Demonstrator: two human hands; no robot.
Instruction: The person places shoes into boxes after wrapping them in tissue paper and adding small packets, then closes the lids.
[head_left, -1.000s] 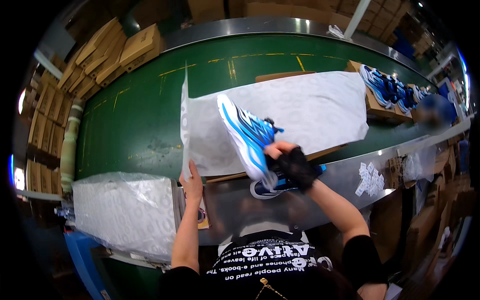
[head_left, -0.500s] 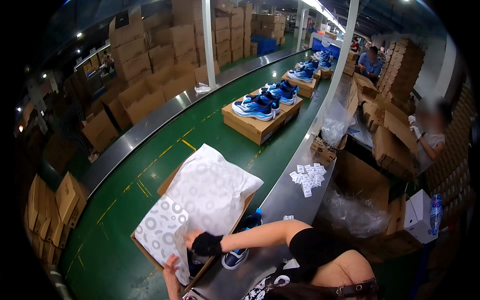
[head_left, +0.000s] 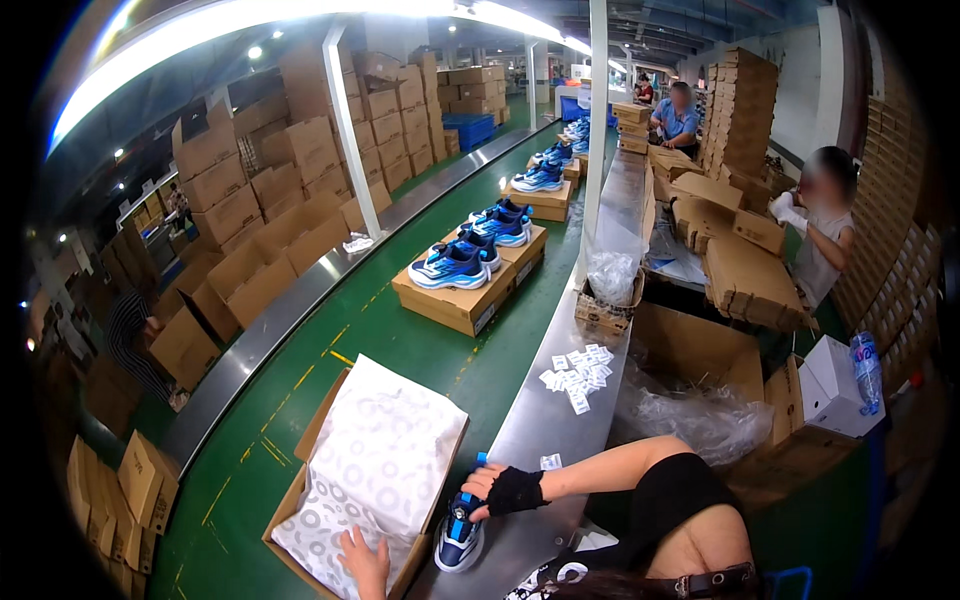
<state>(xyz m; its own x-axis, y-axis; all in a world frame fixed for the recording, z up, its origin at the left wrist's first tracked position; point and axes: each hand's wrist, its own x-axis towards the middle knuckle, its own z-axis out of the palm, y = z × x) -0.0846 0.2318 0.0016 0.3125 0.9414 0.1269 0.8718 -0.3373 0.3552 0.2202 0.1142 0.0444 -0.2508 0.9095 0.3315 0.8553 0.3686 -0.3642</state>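
A shoebox [head_left: 309, 432] lies on the green conveyor in front of me, its inside covered by white tissue paper [head_left: 382, 440] with grey rings. My left hand [head_left: 364, 562] rests on the near end of the paper, fingers spread. Just right of the box, a dark blue sneaker [head_left: 458, 548] with a white sole sits on the metal ledge [head_left: 545, 420]. My right hand [head_left: 490, 491], in a black fingerless cover, grips this shoe near its top. Whatever lies under the paper is hidden.
Farther along the conveyor, blue sneakers [head_left: 447, 267] stand on closed shoeboxes [head_left: 450, 305]. Small white packets [head_left: 580, 376] are scattered on the ledge, near a small carton [head_left: 603, 312] with clear plastic. Co-workers [head_left: 815, 228] stand at the right. Stacked cartons [head_left: 215, 180] fill the left.
My right hand has left the tissue paper and taken hold of the sneaker beside the box. The paper's near flap now lies flatter under my left hand. The head view has shifted.
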